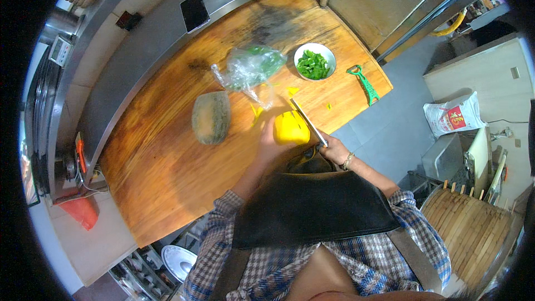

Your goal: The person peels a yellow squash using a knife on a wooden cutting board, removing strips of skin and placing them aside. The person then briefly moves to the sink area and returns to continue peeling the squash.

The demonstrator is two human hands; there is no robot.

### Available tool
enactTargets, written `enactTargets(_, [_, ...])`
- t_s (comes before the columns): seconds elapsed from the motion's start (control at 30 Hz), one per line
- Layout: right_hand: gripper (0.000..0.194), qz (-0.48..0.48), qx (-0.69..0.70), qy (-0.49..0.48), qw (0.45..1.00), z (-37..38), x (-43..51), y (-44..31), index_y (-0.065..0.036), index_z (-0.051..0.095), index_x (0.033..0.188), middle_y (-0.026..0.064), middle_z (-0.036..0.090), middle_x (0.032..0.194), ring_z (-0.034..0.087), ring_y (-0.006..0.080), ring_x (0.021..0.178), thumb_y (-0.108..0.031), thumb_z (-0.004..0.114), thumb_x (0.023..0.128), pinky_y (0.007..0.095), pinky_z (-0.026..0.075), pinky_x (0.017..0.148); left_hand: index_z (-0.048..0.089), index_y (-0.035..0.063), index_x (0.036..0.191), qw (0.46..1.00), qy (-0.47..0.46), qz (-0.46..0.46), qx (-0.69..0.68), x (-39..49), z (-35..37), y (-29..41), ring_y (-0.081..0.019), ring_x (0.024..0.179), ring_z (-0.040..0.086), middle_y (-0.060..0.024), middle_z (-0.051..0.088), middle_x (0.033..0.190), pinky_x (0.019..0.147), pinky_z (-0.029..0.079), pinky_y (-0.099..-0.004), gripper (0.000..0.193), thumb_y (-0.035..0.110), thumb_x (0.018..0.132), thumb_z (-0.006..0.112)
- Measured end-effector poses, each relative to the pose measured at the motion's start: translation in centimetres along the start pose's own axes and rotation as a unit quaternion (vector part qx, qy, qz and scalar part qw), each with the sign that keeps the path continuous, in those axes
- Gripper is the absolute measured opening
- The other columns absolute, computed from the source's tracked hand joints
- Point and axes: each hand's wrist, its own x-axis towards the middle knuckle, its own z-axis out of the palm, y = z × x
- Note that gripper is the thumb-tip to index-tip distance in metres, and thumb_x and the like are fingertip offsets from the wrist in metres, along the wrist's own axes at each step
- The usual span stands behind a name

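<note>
My left hand [271, 139] grips the left side of a bright yellow piece of vegetable [291, 128], which looks like peeled pumpkin. In my right hand [333, 149] is a kitchen knife [308, 119]; its blade runs along the right side of the yellow piece. Whether the edge has entered the flesh cannot be seen. Yellow scraps [256, 113] lie beyond my left hand. A green-skinned pumpkin piece [211, 118] rests farther left on the wooden worktable [167, 167].
Behind the yellow piece are a clear plastic bag [253, 67] with greens and a white bowl [296, 55] of cut green vegetables. A green peeler [366, 85] lies near the right edge. A phone [194, 12] sits on the metal shelf [156, 46]. Bamboo steamers [468, 225] stand at right.
</note>
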Motion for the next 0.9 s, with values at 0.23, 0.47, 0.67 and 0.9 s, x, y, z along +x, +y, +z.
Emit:
enactTargets(0.23, [0.078, -0.004, -0.251, 0.025, 0.968, -1.2, -1.0, -1.7, -0.026, 0.038, 0.150, 0.0175, 0.070, 0.093, 0.069, 0.0349, 0.083, -0.007, 0.062, 0.078, 0.0441, 0.057, 0.075, 0.028, 0.0001, 0.147, 1.000, 0.021, 0.015, 0.012, 0.1, 0.3, -0.1, -0.0366, 0.134, 0.045, -0.0232, 0.042, 0.147, 0.114, 0.036, -0.0455, 0.113, 0.040, 0.063, 0.092])
enactTargets(0.47, [0.067, -0.118, -0.452, -0.017, 0.884, -4.1, -1.8, -7.6, -0.028, 0.041, 0.148, 0.0152, 0.069, 0.079, 0.069, 0.0334, 0.069, -0.013, 0.058, 0.085, 0.0466, 0.054, 0.061, 0.025, 0.0100, 0.149, 0.655, -0.228, -0.070, -0.716, 1.2, -0.6, 2.3, -0.0185, 0.124, 0.055, -0.0075, 0.057, 0.135, 0.114, 0.036, -0.0427, 0.096, 0.025, 0.076, 0.086])
enactTargets(0.67, [0.065, -0.107, -0.525, -0.030, 0.844, -3.5, 0.0, -8.5, -0.025, 0.037, 0.151, 0.0144, 0.069, 0.079, 0.070, 0.0322, 0.070, -0.014, 0.054, 0.089, 0.0448, 0.054, 0.060, 0.027, 0.0122, 0.149, 0.701, -0.280, -0.017, -0.655, 2.2, 0.8, 0.5, -0.0204, 0.128, 0.051, -0.0074, 0.055, 0.139, 0.115, 0.035, -0.0428, 0.093, 0.031, 0.078, 0.084])
enactTargets(0.9, [0.065, -0.080, -0.478, -0.015, 0.874, 0.6, 4.5, -9.9, -0.020, 0.031, 0.153, 0.0176, 0.072, 0.088, 0.071, 0.0337, 0.076, -0.019, 0.052, 0.092, 0.0465, 0.055, 0.065, 0.032, 0.0080, 0.148, 0.997, -0.068, 0.028, -0.035, 1.1, -1.9, 2.5, -0.0364, 0.133, 0.044, -0.0183, 0.047, 0.144, 0.113, 0.036, -0.0476, 0.110, 0.045, 0.063, 0.091])
